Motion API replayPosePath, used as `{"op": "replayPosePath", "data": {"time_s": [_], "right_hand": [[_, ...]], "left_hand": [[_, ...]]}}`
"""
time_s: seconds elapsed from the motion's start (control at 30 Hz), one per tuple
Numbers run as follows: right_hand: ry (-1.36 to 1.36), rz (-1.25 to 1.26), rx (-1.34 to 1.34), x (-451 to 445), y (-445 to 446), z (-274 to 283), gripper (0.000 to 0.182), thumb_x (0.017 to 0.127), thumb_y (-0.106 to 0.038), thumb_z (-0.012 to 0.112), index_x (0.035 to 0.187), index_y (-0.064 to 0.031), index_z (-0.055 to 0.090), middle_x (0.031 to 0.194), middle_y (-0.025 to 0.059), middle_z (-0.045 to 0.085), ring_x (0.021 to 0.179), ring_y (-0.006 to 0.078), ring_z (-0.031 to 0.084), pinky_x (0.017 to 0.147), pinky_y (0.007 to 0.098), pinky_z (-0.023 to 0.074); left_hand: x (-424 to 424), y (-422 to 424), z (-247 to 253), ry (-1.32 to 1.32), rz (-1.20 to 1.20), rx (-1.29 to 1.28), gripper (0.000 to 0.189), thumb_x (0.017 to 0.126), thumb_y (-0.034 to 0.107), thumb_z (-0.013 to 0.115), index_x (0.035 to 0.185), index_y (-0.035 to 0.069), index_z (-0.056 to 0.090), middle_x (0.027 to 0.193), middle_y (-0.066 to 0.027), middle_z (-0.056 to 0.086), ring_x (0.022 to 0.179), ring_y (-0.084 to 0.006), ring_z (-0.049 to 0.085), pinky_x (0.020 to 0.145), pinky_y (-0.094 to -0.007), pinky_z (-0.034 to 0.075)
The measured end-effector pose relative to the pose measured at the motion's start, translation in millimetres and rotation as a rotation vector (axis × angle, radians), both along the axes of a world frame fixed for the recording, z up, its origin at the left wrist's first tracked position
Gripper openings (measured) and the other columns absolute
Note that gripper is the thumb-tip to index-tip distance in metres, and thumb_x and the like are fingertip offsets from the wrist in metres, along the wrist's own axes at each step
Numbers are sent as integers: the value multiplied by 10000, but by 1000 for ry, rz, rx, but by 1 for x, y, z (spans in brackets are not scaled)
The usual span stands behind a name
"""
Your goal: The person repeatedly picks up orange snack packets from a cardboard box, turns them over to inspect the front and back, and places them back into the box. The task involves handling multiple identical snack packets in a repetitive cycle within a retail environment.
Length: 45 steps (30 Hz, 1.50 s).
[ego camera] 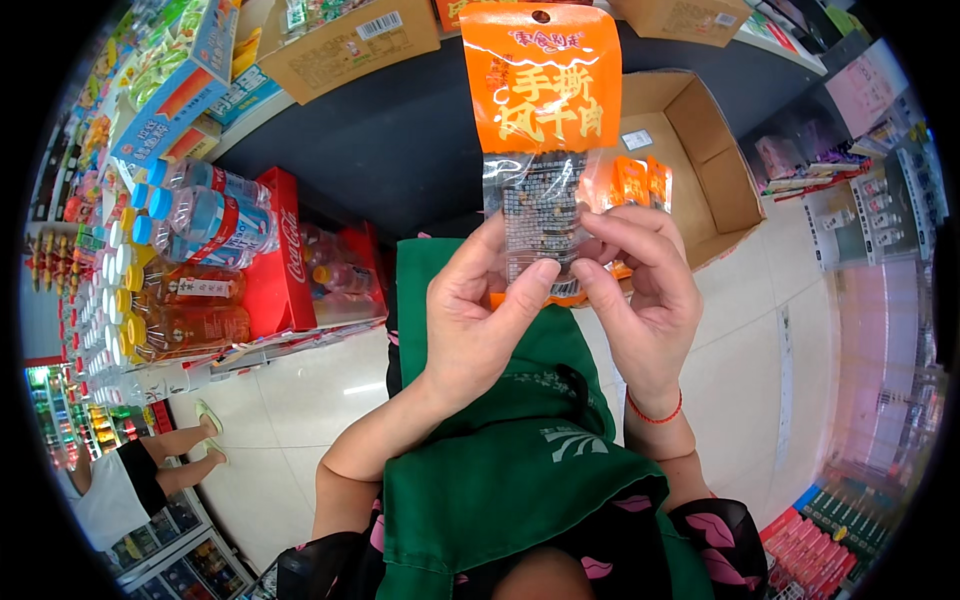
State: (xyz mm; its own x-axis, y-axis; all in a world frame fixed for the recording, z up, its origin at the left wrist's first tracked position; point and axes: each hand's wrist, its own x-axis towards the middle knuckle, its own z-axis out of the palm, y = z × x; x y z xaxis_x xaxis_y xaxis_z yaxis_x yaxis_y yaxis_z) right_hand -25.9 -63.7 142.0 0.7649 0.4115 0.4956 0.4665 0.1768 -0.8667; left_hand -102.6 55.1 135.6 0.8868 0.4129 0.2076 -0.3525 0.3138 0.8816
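An orange snack pouch [541, 82] stands upright before me, its lower half clear with a dark printed label. My left hand [480, 307] grips the pouch's lower left side, thumb across the front. At its lower right edge, my right hand [645, 292] pinches it between thumb and fingers. Behind the pouch is an open cardboard box [694, 142] with a few smaller-looking orange packets [641, 184] in it. Part of the box is hidden by the pouch and my right hand. A green apron [510, 480] covers my lap.
A red Coca-Cola crate [281, 255] and several drink bottles [217, 217] stand at left. Cartons of snacks [360, 49] line the counter above. A person [124, 480] is at the lower left, by shelves. Small packaged goods [814, 540] fill the lower right corner.
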Motion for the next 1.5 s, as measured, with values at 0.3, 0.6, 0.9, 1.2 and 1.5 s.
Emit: {"op": "replayPosePath", "data": {"time_s": [0.3, 0.6, 0.9, 1.2, 1.5], "right_hand": [[3, 2, -24, -1, 0, 1, 365, 757, 94, 665, 1100, -31, 653, 1016, 76, 547, 787, 124, 596, 717, 241, 511], [22, -28, -66, -4, 0, 2, 332, 760, 71, 671, 1075, -35, 673, 1006, 84, 564, 898, 160, 576, 743, 257, 504], [7, -42, -92, -6, 1, 4, 353, 760, 69, 670, 1095, -45, 673, 1048, 86, 541, 864, 158, 583, 741, 259, 502], [-277, -172, -192, -4, -1, 2, 408, 745, 92, 655, 1112, -84, 680, 970, 63, 485, 728, 129, 533, 658, 240, 464], [-290, -149, -218, -6, 1, 3, 457, 724, 108, 641, 1127, -103, 680, 870, 53, 488, 718, 149, 498, 627, 253, 442]], "left_hand": [[-2, 0, 2, 36, 12, 5, 438, 890, -50, 557, 1310, -60, 432, 1187, -92, 583, 1068, -132, 566, 923, -273, 453], [-1, -1, 2, 31, 15, 16, 453, 886, -52, 562, 1318, -57, 428, 1185, -85, 584, 1062, -124, 569, 914, -264, 457], [-1, -1, 2, 27, 16, 12, 474, 882, -53, 568, 1331, -53, 418, 1191, -79, 581, 1063, -123, 568, 915, -263, 456], [-2, -2, 4, 66, 32, 53, 491, 878, -46, 580, 1339, -51, 412, 1198, -81, 580, 1046, -119, 575, 898, -259, 466], [-1, -1, 0, 66, 41, 41, 492, 874, -42, 590, 1332, -61, 413, 1194, -91, 577, 1049, -127, 568, 896, -263, 466]]}}
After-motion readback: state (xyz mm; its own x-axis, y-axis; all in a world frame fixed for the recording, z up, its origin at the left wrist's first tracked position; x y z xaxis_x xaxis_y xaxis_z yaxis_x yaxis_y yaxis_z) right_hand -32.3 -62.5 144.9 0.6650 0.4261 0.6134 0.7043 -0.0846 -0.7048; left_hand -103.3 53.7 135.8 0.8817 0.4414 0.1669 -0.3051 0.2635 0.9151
